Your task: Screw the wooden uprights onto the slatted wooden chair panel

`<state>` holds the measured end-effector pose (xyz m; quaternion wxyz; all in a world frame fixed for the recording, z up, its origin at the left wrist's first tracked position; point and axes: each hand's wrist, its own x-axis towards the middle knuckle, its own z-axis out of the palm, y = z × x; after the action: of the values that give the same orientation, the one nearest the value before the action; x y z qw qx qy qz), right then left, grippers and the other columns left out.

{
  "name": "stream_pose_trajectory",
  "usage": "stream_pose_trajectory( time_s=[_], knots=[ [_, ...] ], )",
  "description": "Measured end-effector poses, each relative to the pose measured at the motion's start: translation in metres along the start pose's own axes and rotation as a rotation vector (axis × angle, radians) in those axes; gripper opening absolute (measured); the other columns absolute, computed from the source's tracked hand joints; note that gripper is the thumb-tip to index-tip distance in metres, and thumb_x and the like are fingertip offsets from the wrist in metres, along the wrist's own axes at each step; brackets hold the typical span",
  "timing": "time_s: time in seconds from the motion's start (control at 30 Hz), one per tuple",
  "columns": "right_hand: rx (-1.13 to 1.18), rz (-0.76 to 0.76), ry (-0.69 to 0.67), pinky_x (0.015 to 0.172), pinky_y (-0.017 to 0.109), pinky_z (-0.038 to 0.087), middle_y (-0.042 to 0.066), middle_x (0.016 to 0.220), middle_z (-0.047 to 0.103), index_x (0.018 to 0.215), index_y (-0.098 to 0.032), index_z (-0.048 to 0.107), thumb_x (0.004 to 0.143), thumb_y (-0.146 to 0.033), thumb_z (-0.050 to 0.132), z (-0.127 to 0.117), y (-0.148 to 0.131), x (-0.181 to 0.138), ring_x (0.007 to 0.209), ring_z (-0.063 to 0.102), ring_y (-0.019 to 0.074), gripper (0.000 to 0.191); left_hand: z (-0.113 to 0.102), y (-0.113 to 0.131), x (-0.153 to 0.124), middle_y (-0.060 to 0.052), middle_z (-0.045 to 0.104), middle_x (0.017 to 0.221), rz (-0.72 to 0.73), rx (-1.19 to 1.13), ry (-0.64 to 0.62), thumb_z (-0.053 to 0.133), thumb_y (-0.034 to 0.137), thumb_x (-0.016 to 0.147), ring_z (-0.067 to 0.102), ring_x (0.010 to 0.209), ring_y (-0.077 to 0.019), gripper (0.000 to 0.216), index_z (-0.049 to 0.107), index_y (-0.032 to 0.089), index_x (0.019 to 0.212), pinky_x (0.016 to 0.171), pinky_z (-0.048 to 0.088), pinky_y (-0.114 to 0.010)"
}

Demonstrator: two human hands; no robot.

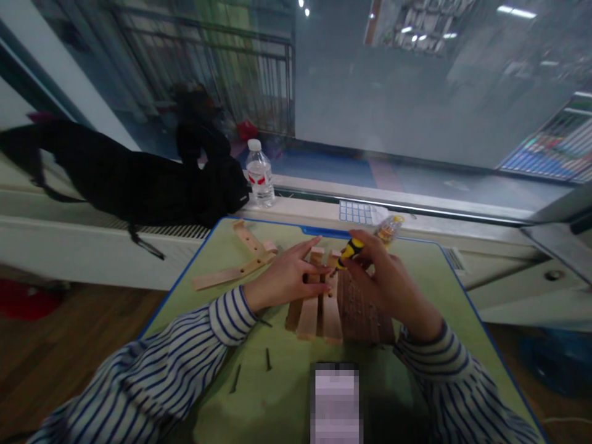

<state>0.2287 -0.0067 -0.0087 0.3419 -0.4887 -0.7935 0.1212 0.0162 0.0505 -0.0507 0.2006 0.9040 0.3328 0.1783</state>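
My right hand (382, 280) is closed around a short yellow and black screwdriver (353, 248), its tip tilted down onto a pale wooden strip (332, 317) with holes. My left hand (289, 274) lies over this strip and a second pale strip (308, 317) beside it, fingers stretched out and apart. Its fingertips are close to the screwdriver tip; whether they touch a screw there I cannot tell. Both strips rest on a dark brown wooden board (365, 314). Left of them lie joined wooden strips with holes (250, 266) and two dark screws (267, 359).
The green table (222, 407) has a blue rim. A phone (337, 401) lies at its near side. Behind, on the sill, are a water bottle (260, 174), a black bag (152, 188), a blue and white sheet (355, 211) and a small clear packet (388, 228).
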Motion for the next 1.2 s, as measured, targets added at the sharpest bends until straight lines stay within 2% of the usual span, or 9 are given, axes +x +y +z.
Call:
stream_pose_trajectory(
  time_s=[0.33, 0.5, 0.67, 0.8, 1.0, 1.07, 1.2],
  knots=[
    [0.009, 0.077, 0.022, 0.056, 0.028, 0.048, 0.002, 0.078, 0.067, 0.130, -0.025, 0.037, 0.089, -0.028, 0.054, 0.005, -0.003, 0.003, 0.065, 0.064, 0.0171, 0.044, -0.006, 0.005, -0.001, -0.003, 0.020, 0.155, -0.047, -0.010, -0.018, 0.064, 0.052, 0.078, 0.031, 0.137, -0.0295, 0.040, 0.069, 0.030, 0.111, 0.113, 0.025, -0.041],
    [0.060, 0.055, 0.054, 0.056, 0.026, 0.049, 0.004, 0.084, 0.069, 0.127, -0.024, 0.038, 0.090, -0.030, 0.053, 0.008, 0.002, 0.002, 0.068, 0.065, 0.0159, 0.040, -0.006, 0.004, -0.001, -0.004, 0.019, 0.155, -0.064, -0.010, -0.025, 0.065, 0.053, 0.077, 0.030, 0.137, -0.0305, 0.042, 0.067, 0.031, 0.113, 0.112, 0.026, -0.043],
    [0.118, 0.089, 0.067, 0.049, 0.022, 0.047, 0.008, 0.096, 0.069, 0.128, -0.022, 0.036, 0.089, -0.030, 0.055, 0.011, 0.006, 0.001, 0.069, 0.066, 0.0149, 0.044, -0.009, 0.006, 0.000, -0.003, 0.020, 0.155, -0.063, -0.008, -0.046, 0.064, 0.053, 0.078, 0.031, 0.136, -0.0309, 0.042, 0.067, 0.031, 0.114, 0.112, 0.026, -0.044],
    [0.098, 0.065, 0.086, 0.049, 0.022, 0.047, 0.006, 0.089, 0.069, 0.134, -0.022, 0.033, 0.090, -0.029, 0.054, 0.012, 0.006, 0.001, 0.067, 0.065, 0.0150, 0.050, -0.012, 0.006, 0.000, -0.002, 0.018, 0.156, -0.067, -0.003, -0.058, 0.063, 0.053, 0.079, 0.031, 0.136, -0.0310, 0.041, 0.067, 0.031, 0.113, 0.111, 0.027, -0.044],
    [0.067, 0.015, 0.046, 0.051, 0.025, 0.049, 0.005, 0.084, 0.069, 0.135, -0.022, 0.035, 0.089, -0.027, 0.054, 0.011, 0.006, -0.001, 0.067, 0.066, 0.0161, 0.050, -0.007, 0.003, 0.000, -0.002, 0.019, 0.155, -0.054, 0.002, -0.049, 0.063, 0.052, 0.079, 0.031, 0.137, -0.0311, 0.039, 0.067, 0.032, 0.112, 0.111, 0.027, -0.044],
    [0.068, 0.006, 0.033, 0.055, 0.027, 0.051, 0.006, 0.089, 0.069, 0.136, -0.022, 0.033, 0.088, -0.024, 0.054, 0.009, 0.005, -0.001, 0.069, 0.066, 0.0163, 0.052, -0.005, 0.001, 0.000, -0.002, 0.020, 0.155, -0.045, 0.006, -0.036, 0.064, 0.052, 0.078, 0.031, 0.137, -0.0307, 0.039, 0.067, 0.033, 0.113, 0.111, 0.027, -0.044],
    [0.082, -0.010, 0.022, 0.067, 0.032, 0.054, 0.013, 0.112, 0.065, 0.138, -0.023, 0.029, 0.087, -0.016, 0.051, 0.007, 0.004, 0.001, 0.075, 0.066, 0.0159, 0.056, -0.004, -0.001, -0.001, -0.003, 0.020, 0.155, -0.024, 0.007, -0.016, 0.064, 0.052, 0.078, 0.032, 0.136, -0.0306, 0.040, 0.067, 0.033, 0.113, 0.111, 0.027, -0.044]
  ],
)
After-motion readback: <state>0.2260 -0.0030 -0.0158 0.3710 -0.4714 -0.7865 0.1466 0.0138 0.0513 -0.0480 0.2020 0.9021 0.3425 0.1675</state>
